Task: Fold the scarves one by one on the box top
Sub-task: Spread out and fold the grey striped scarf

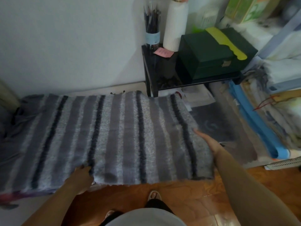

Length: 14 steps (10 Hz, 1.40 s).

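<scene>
A fuzzy scarf [114, 137] with grey, pale and black stripes lies spread flat over the box top, which it covers almost wholly. My left hand [81, 178] grips its near edge beside a black stripe, thumb on top. My right hand [208, 141] lies with straight fingers against the scarf's right edge, next to the rightmost black stripe. A dark grey cloth [11, 128] shows under the scarf at the left, and a reddish-purple fabric [14, 195] peeks out below the near left edge.
A black stand [149, 69] at the back carries a dark green box [210, 53], a white ribbed bottle [175, 26] and a jar of pencils [152, 28]. Blue rolled material [254, 121] and stacked clutter fill the right. Wooden floor [195, 201] and my feet lie below.
</scene>
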Motion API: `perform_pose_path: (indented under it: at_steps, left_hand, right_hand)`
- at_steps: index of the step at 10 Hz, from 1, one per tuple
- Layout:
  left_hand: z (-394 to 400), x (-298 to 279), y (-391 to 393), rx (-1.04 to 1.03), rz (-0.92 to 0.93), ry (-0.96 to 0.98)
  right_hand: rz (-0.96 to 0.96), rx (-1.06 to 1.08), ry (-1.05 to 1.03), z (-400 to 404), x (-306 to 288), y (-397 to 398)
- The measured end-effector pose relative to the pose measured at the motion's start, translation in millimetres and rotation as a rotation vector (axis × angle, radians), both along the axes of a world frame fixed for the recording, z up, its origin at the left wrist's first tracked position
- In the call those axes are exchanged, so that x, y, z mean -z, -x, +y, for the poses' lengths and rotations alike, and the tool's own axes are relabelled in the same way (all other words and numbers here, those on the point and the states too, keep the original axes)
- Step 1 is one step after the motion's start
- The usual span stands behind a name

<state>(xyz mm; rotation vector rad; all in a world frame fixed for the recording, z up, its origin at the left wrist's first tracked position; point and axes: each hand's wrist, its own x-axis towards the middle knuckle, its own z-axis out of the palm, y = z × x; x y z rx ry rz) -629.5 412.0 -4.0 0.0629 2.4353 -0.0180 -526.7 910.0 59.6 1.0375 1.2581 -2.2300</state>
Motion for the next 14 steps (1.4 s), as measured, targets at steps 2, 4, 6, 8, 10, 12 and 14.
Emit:
perform_pose_path:
  at_steps: [2,4,6,8,10,12,14]
  left_hand:
    - [-1.2,5.9,0.9,0.029,-0.095,0.043]
    - [6.8,-4.1,-0.4,-0.098,0.048,-0.070]
    - [14.9,-8.8,0.5,-0.055,0.090,0.047]
    - [65.5,-8.5,1.3,0.089,0.241,-0.201]
    - [76.6,3.4,-0.6,0.179,0.060,-0.098]
    - [80.9,1.2,-3.3,0.201,-0.052,-0.057]
    - [82.2,-8.9,-1.6,0.116,-0.103,-0.104]
  right_hand:
    - [0.103,0.277,-0.979,-12.0,3.7,-1.9]
    - [-0.333,-0.009,-1.126,-9.7,67.9,-11.9]
    - [-0.164,-0.048,-1.112,32.7,42.8,69.1]
    - [-0.241,-0.181,-0.958,30.5,35.3,125.5]
    - [-0.136,0.292,-1.290,74.9,11.8,130.9]
    - [-0.312,0.030,-1.362,82.4,45.6,78.1]
    - [-0.230,0.483,-0.894,-8.7,104.6,-37.0]
